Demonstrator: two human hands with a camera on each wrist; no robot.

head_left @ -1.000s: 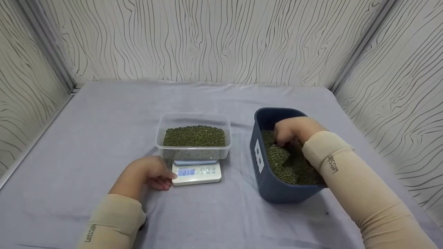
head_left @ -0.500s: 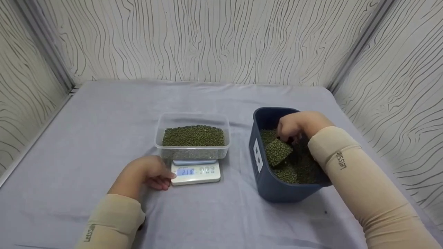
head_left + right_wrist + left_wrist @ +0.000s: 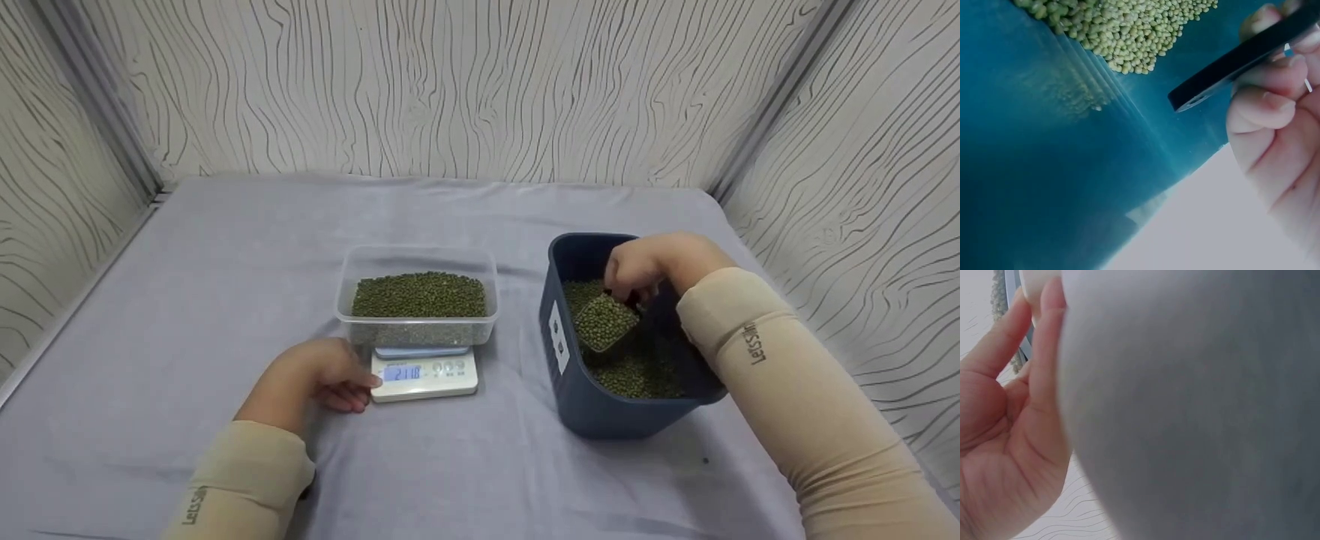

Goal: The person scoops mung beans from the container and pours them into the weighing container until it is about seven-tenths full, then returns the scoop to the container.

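Note:
In the head view my right hand point(image 3: 637, 266) reaches into a dark blue bin point(image 3: 622, 421) and grips a scoop point(image 3: 616, 346) heaped with green mung beans. The right wrist view shows fingers curled round its black handle point(image 3: 1235, 56), above more beans point(image 3: 1134, 42). To the left, a clear plastic container point(image 3: 420, 331) holding a layer of mung beans point(image 3: 420, 295) stands on a white kitchen scale point(image 3: 442, 386), whose lit display reads about 211.8. My left hand point(image 3: 334, 371) pinches the scale's front left corner; in the left wrist view thumb and finger point(image 3: 1050, 343) meet its white edge.
A pale grey-lilac cloth point(image 3: 247, 247) covers the table. Wood-grain patterned panels point(image 3: 480, 90) enclose the back and both sides. A white label point(image 3: 559, 339) is on the bin's left wall. A tiny dark speck point(image 3: 705, 460) lies on the cloth right of the bin.
My right hand has raised the scoop out of the beans, moving slightly up and right and tilting it level with a full load. My left hand and the display reading stay the same.

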